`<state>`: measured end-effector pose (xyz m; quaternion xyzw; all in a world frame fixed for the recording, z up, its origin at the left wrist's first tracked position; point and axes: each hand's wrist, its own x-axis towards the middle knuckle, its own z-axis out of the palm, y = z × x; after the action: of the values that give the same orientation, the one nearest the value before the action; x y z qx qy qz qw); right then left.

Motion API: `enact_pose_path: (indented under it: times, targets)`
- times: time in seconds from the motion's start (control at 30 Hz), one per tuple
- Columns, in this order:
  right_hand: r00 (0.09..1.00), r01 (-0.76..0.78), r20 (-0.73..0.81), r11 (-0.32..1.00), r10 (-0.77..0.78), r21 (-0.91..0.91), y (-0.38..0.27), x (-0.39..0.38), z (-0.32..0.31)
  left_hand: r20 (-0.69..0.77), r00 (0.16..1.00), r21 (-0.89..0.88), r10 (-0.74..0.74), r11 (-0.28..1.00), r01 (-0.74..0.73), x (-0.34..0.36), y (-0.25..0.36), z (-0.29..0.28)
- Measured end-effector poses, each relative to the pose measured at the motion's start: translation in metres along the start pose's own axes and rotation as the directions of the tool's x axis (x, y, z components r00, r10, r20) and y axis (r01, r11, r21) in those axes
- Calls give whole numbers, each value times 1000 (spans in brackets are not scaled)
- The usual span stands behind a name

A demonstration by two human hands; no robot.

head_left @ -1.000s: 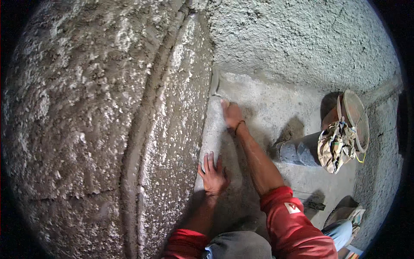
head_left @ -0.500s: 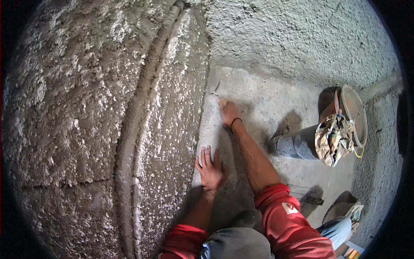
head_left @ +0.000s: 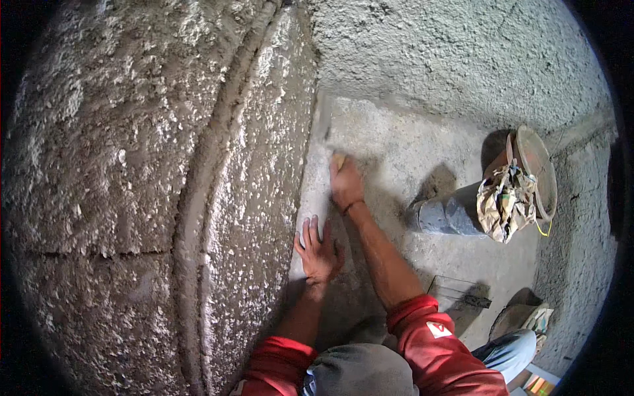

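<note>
My right hand is closed around the short, light-coloured handle of a trowel. The trowel's thin blade is smeared by motion and lies low over the floor, near the foot of the rough left wall. Closer to me, my left hand rests palm down on the concrete floor with its fingers spread. It holds nothing, and its fingertips are close to the base of that wall.
The rough plastered wall at left has a long vertical groove. On the right stand a grey bucket with crumpled paper at its mouth and a round-rimmed tub. A dark-ended flat tool lies nearer.
My right hand has drawn the trowel a little toward me along the wall's foot. My left hand stays about where it was. The whole view has shifted slightly.
</note>
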<state>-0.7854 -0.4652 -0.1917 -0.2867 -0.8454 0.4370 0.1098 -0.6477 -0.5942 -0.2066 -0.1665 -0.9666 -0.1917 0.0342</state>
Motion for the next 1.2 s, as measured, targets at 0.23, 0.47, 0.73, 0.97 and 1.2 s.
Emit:
enact_pose_path:
  times: [0.23, 0.47, 0.73, 0.97, 1.2]
  targets:
    - [1000, 12, -23, 999, -10, 51, 6, 19, 1, 5, 1000, -15, -17, 1000, 18, -2, -6, -3]
    - [986, 11, 167, 995, 6, -97, 28, 31, -4, 31, 1000, -1, -5, 1000, 5, -2, 8, -5]
    - [968, -71, 252, 937, -18, 343, 16, 4, 23, -34, 999, 21, -3, 1000, 3, 0, -3, 1]
    - [977, 39, 214, 992, -13, -118, 50, 0, 5, 40, 999, 6, -20, 1000, 20, -2, -8, 0]
    - [997, 17, -73, 1000, -18, -17, 7, -6, -41, 30, 999, -45, -21, 999, 22, 2, 0, 1]
